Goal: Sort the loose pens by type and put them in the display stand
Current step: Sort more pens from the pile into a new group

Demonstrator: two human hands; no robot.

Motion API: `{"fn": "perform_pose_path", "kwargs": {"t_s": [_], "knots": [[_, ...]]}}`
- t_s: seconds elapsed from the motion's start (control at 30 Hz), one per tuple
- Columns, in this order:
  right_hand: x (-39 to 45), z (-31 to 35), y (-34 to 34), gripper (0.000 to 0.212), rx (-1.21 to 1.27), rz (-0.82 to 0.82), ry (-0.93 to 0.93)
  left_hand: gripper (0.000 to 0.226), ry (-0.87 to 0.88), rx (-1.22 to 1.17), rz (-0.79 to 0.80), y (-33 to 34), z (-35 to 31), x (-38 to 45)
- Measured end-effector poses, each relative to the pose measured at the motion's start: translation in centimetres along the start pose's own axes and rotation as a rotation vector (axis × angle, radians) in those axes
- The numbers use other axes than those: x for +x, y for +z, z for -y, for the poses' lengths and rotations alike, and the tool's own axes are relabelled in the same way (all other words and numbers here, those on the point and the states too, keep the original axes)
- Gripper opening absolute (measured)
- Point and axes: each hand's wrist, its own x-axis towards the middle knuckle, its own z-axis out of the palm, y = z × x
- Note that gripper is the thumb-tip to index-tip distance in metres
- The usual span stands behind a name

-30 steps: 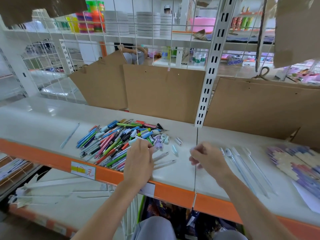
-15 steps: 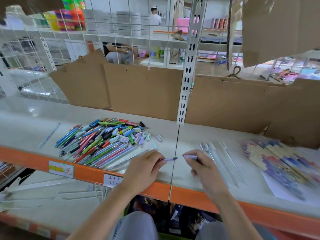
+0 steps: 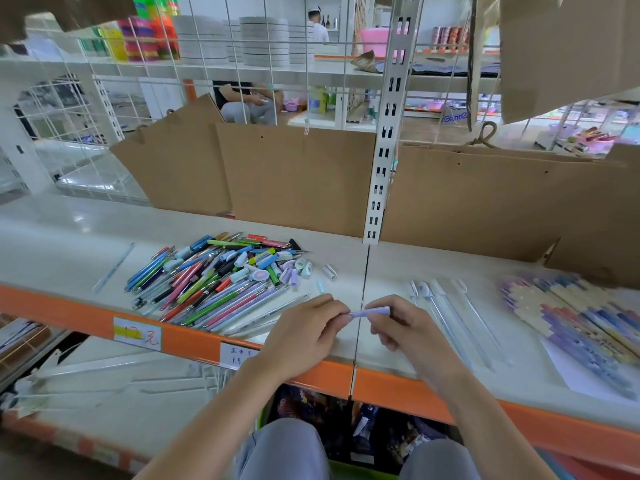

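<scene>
A heap of loose pens and caps [image 3: 214, 275] in many colours lies on the white shelf [image 3: 62, 244], left of centre. My left hand [image 3: 304, 330] and my right hand [image 3: 405, 327] meet above the shelf's front edge. Between them they pinch a short lilac pen [image 3: 370, 311], the left hand at its left end and the right hand around its right part. A few clear pens [image 3: 450, 310] lie in a row just right of my right hand. One pale pen [image 3: 114, 268] lies alone at the far left.
Brown cardboard sheets [image 3: 298, 178] stand along the back of the shelf. A white slotted upright [image 3: 384, 140] rises at the middle. Purple patterned packs [image 3: 571, 323] on white paper lie at the right. The orange shelf lip [image 3: 194, 337] carries price labels.
My left hand left the pen heap holding a lilac piece and came toward the right hand. The two lilac pieces, apart half a second ago, are now joined between both hands.
</scene>
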Motion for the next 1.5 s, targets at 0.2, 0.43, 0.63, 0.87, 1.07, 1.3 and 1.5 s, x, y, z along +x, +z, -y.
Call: {"fn": "perform_pose_path", "kwargs": {"t_s": [0.2, 0.43, 0.63, 0.87, 1.07, 1.3, 1.5], "knots": [[0.9, 0.7, 1.4, 0.025, 0.210, -0.221, 0.012, 0.027, -0.172, -0.113, 0.084, 1.1, -3.1, 1.2], [1.3, 0.5, 3.9, 0.017, 0.277, -0.200, 0.002, 0.027, -0.295, -0.296, 0.005, 0.8, -2.2, 0.7], [1.3, -0.1, 3.5, 0.012, 0.376, -0.148, 0.092, 0.028, -0.256, -0.310, 0.006, 1.2, -2.3, 1.5], [2.9, 1.1, -0.8, 0.024, -0.126, -0.296, 0.093, 0.010, -0.257, -0.038, -0.037, -2.2, 1.5, 0.9], [4.6, -0.1, -2.7, 0.018, -0.846, -0.211, 0.122, 0.022, -0.264, 0.187, 0.033, -1.5, 2.3, -0.5], [4.6, 0.4, -3.8, 0.024, -1.384, -0.192, 0.113, 0.013, -0.303, 0.159, -0.024, -1.3, 2.6, -0.3], [8.1, 1.3, 0.4, 0.027, -1.150, -0.077, -0.035, 0.013, -0.306, 0.154, -0.040, -1.4, 2.8, -0.4]]}}
